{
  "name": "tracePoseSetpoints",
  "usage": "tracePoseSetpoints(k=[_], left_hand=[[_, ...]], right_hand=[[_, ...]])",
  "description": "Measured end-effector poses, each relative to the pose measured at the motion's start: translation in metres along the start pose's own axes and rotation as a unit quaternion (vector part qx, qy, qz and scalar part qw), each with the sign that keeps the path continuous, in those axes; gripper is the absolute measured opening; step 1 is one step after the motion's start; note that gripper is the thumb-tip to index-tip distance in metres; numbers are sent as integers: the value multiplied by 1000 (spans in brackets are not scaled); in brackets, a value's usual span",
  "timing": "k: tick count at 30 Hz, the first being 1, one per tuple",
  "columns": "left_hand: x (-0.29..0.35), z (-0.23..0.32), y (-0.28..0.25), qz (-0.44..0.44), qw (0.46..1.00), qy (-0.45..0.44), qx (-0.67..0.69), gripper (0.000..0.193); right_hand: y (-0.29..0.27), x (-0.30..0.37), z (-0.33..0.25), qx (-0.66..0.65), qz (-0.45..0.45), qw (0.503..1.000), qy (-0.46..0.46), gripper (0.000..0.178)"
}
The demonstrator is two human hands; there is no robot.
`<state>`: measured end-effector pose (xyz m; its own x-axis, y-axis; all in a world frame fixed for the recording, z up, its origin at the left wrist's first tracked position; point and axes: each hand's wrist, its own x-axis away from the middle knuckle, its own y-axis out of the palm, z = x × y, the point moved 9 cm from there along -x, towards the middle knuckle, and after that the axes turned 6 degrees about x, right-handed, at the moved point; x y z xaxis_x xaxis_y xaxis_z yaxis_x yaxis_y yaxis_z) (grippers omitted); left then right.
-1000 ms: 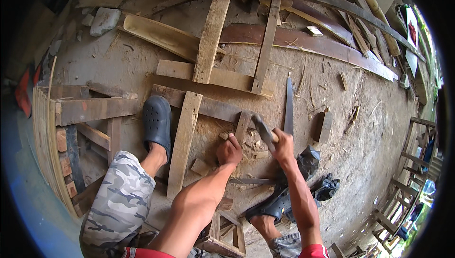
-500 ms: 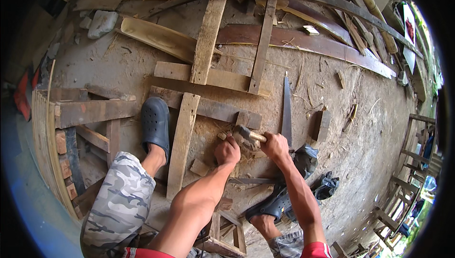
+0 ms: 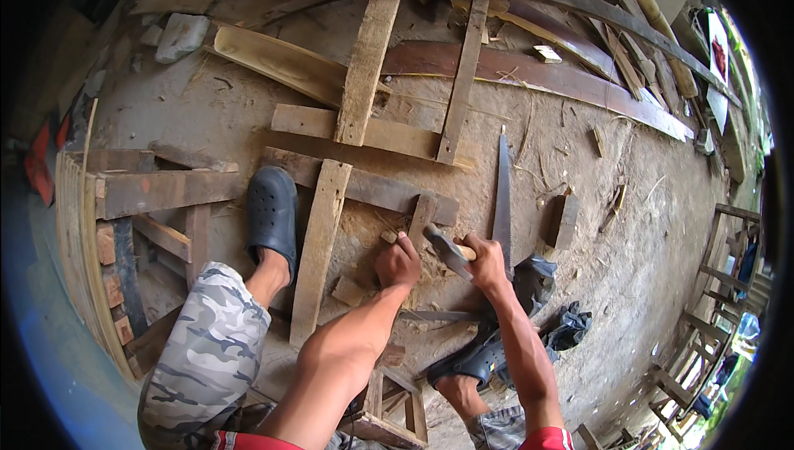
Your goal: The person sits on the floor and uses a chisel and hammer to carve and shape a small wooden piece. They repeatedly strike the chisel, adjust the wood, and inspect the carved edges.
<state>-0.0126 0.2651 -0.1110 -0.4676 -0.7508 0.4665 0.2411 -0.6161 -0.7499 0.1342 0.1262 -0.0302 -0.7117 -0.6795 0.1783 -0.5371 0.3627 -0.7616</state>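
Observation:
My right hand (image 3: pixel 486 262) grips a hammer (image 3: pixel 447 250) by its wooden handle, the dark metal head pointing left. To its left my left hand (image 3: pixel 398 264) is closed, thumb and fingers together beside a short upright wood piece (image 3: pixel 422 217); what they hold, if anything, is hidden. A small wood block (image 3: pixel 389 236) shows at its fingertips. The short piece meets a dark crosswise board (image 3: pixel 376 185), and a longer weathered plank (image 3: pixel 321 251) lies across that board's left part.
A handsaw (image 3: pixel 502 193) lies right of the hammer, with a wood block (image 3: pixel 566 220) beyond it. My clog-clad feet (image 3: pixel 271 210) stand either side. A joined timber frame (image 3: pixel 364 78) lies ahead, and a wooden frame (image 3: pixel 169 193) stands left. Black plastic (image 3: pixel 569 324) sits lower right.
The hammer has swung in my right hand, its head turning lower and now away from the short wood piece. My left hand has stayed in nearly the same place.

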Motion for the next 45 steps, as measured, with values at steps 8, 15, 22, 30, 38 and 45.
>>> tracePoseSetpoints(k=[8, 15, 22, 30, 38, 45], left_hand=[[1, -1, 2, -4, 1000, 2, 24, 65], [1, 2, -3, 21, 1000, 7, 5, 67], [1, 1, -4, 29, 999, 22, 3, 67], [1, 1, -4, 17, 1000, 11, -7, 69], [0, -1, 0, -8, 1000, 4, 11, 65], [3, 4, -8, 25, 999, 22, 39, 67]], right_hand=[[0, 1, 16, 66, -42, 992, 102, 13], [12, -5, 16, 133, -80, 980, 126, 15], [6, 2, -2, 35, 12, 997, 71, 6], [10, 4, 0, 39, 20, 997, 63, 15], [3, -7, -19, 64, 5, 989, 130, 13], [-14, 24, -24, -37, 5, 968, 248, 26]])
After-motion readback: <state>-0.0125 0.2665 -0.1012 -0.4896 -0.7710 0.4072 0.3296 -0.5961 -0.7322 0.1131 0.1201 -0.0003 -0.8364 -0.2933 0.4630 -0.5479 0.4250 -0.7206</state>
